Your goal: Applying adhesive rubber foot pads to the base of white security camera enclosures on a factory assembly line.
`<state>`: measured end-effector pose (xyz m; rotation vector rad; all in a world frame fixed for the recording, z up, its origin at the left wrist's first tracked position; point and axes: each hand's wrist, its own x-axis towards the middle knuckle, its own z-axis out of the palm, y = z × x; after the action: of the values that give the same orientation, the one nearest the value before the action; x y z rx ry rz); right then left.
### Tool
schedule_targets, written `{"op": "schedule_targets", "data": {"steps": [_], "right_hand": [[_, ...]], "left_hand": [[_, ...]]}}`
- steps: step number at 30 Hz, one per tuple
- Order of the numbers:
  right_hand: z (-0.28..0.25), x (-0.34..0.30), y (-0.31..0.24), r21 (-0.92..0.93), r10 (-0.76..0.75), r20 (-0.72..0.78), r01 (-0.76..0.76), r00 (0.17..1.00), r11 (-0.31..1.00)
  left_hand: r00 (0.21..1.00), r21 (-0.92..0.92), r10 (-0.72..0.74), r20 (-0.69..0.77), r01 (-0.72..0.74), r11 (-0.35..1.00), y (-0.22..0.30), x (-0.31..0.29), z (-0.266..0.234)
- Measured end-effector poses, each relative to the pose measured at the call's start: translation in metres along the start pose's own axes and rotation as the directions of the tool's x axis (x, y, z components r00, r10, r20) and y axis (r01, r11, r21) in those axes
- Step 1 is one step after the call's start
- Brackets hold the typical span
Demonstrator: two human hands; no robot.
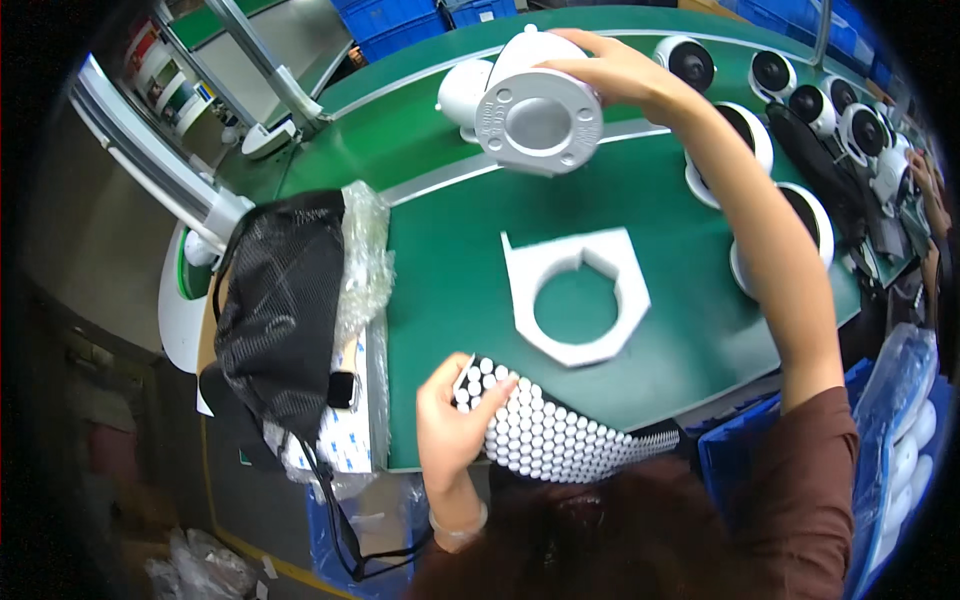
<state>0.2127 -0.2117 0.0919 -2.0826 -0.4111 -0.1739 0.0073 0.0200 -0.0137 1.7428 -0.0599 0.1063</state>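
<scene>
My right hand (610, 75) is stretched to the far side of the green table (450, 270). Its fingers grip a white camera-like device (492, 140), whose flat round base with a recessed middle is tilted toward me. A white rounded body (462, 95) shows just left of it; whether the two are joined I cannot tell. Close to me, my left hand (450, 425) pinches the left end of a black sheet covered with rows of white round dots (550, 440). Between my hands lies a white foam block (525, 300) with a large round hole.
White devices with black round fronts (690, 62) stand along the table's right side. At left are a black mesh bag (285, 290), bubble wrap (365, 260) and a small dark-faced device (342, 390). A blue bin (740, 445) sits at lower right. Another person's hand (920, 172) shows far right.
</scene>
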Motion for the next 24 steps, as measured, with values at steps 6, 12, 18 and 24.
{"op": "schedule_targets", "data": {"steps": [6, 12, 18, 24], "right_hand": [[0.018, -0.079, 0.012, 0.215, 0.183, 0.393, -0.283, 0.901, 0.935], [0.02, -0.098, 0.015, -0.273, 0.179, 0.443, -0.058, 0.879, 0.96], [0.015, -0.113, 0.002, 0.035, 0.224, 0.368, -0.255, 0.902, 0.966], [0.033, -0.146, -0.005, 0.177, -0.086, 0.188, 0.052, 0.978, 0.983]], "left_hand": [[0.972, -0.164, 0.236, 0.018, -0.23, 0.959, -0.001, 0.005, 0.014], [0.952, -0.203, 0.306, -0.011, -0.302, 0.932, 0.0, 0.008, 0.02], [0.974, -0.187, 0.228, 0.001, -0.224, 0.956, -0.004, 0.008, 0.019], [0.985, -0.201, 0.175, 0.005, -0.171, 0.965, 0.001, 0.01, 0.024]]}}
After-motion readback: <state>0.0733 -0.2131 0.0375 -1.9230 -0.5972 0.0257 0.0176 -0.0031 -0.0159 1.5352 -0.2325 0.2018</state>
